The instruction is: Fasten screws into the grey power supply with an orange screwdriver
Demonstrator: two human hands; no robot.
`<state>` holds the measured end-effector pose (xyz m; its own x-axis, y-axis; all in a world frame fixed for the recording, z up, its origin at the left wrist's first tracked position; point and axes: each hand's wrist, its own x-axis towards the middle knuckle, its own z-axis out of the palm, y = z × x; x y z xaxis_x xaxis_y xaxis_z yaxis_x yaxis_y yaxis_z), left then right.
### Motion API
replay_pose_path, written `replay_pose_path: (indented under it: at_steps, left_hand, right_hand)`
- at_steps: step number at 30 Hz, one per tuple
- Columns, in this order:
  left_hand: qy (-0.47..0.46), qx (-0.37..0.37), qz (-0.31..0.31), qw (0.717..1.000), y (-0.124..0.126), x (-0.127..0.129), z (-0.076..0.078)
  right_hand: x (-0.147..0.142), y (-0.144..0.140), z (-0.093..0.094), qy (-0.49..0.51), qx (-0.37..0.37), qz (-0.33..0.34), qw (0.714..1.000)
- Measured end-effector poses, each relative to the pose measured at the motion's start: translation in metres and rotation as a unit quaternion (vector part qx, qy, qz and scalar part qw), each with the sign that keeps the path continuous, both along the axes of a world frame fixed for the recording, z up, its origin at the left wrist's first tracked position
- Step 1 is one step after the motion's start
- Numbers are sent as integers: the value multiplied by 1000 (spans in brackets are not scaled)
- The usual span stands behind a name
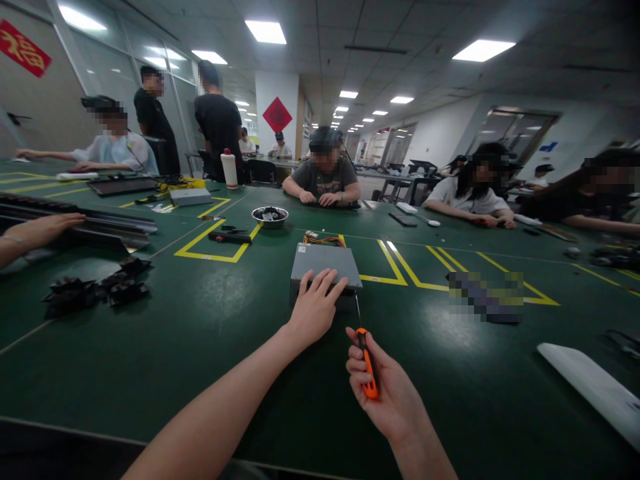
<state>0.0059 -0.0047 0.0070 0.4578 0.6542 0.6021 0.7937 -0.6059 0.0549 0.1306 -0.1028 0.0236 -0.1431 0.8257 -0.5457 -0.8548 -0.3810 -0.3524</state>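
A grey metal power supply box (325, 261) lies on the green table (200, 347) in front of me, coloured wires (323, 239) coming out of its far side. My left hand (314, 308) rests flat on the near edge of the box, fingers spread. My right hand (377, 387) grips an orange-handled screwdriver (369, 370). Its thin shaft points up toward the box's near right corner.
A metal bowl (270, 215) and a black tool (230, 237) sit beyond the box. Black parts (95, 287) are piled at left near another person's hand (43, 230). A white strip (590, 383) lies at right. Several people sit around the table.
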Motion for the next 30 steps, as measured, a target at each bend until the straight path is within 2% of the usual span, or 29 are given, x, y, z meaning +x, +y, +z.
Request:
replay_pose_path:
  at_steps: [8,13,17,22,26,30]
  left_hand:
    - [-14,-16,-20,1000,-3,0,3]
    - [-26,-15,-24,999,-3,0,1]
    - [-20,-10,-25,999,-1,0,-1]
    - [-16,-3,-22,1000,-1,-1,-2]
    - [-19,-6,-25,999,-1,-1,-3]
    - [-25,-12,-25,999,-2,-1,-3]
  right_hand:
    - [3,-2,1,-10,-15,-59,998]
    - [2,0,-6,-8,-40,-40,998]
    - [2,0,-7,-3,-22,-23,999]
    - [3,-3,3,45,9,-35,998]
    - [0,-2,4,60,-4,-60,996]
    - [-3,-2,2,85,-24,-46,995]
